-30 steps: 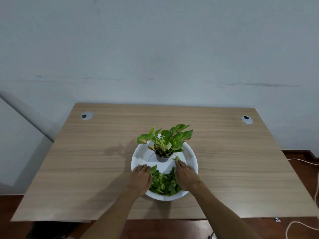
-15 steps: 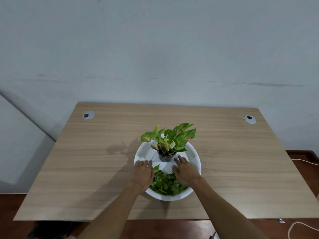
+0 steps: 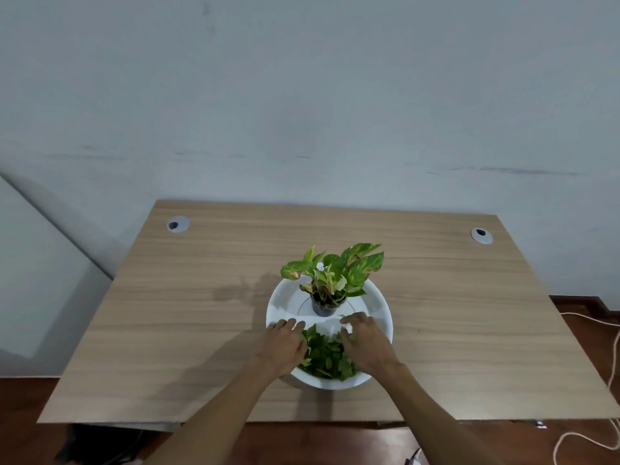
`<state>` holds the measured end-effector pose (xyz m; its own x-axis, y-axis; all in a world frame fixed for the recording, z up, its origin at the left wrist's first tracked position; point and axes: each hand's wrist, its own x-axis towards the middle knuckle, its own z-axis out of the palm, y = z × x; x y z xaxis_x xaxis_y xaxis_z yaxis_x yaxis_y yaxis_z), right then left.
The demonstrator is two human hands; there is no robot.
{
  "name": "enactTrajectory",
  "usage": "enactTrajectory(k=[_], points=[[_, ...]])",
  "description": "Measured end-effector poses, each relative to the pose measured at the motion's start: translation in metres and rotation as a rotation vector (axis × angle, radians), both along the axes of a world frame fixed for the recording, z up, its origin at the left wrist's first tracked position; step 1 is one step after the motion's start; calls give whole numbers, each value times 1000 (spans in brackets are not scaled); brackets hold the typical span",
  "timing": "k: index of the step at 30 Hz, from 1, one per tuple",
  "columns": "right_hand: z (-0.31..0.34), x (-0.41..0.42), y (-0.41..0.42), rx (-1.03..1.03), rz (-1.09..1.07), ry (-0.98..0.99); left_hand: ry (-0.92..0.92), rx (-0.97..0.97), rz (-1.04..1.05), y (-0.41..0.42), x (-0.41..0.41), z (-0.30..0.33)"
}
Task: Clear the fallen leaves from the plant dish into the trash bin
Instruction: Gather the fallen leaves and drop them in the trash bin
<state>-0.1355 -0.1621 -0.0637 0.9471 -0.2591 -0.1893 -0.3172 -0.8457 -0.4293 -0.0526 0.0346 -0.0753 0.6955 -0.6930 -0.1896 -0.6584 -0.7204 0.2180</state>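
A: Any writing or labels to read?

B: None legible. The white plant dish (image 3: pixel 379 298) sits on the wooden worktop (image 3: pixel 188 317) just in from its near edge, with the small potted plant (image 3: pixel 330 280) standing in its far half.

A: And the fallen leaves?

B: The fallen leaves (image 3: pixel 327 357) are heaped in the near half of the dish, between both hands. The left hand (image 3: pixel 285 347) lies flat on the left side of the pile, fingers straight and over the dish's rim. The right hand (image 3: pixel 367 342) rests on the right side, fingers loosely bent; I cannot tell whether it grips any leaves.

A: Room to move?

B: Bare worktop stretches wide to the left, right and far side; two grommets (image 3: pixel 178 224) sit at the far corners. A cable (image 3: pixel 600 441) trails on the floor at right.

A: Changes from a second ago?

B: The hands have drawn slightly nearer, gathering the pile tighter.
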Motion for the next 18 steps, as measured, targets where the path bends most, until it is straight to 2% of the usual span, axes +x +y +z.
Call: enactTrajectory(k=[2,5,7,13,15,18], points=[[0,12,-8,-2,-3,23,-1,-4,13,-1,5,-3],[-10,23,-10,-32,96,188,-98,32,-6,0,8,-14],[-17,17,-4,-55,157,249,-68,49,-41,2,5,-19],[4,-26,23,-159,363,214,61,111,-124,1,2,-1],[15,-21,13,-140,332,185,137,138,-130,2,8,5],[19,-10,-12,-47,174,174,184,150,-108,2,15,9]])
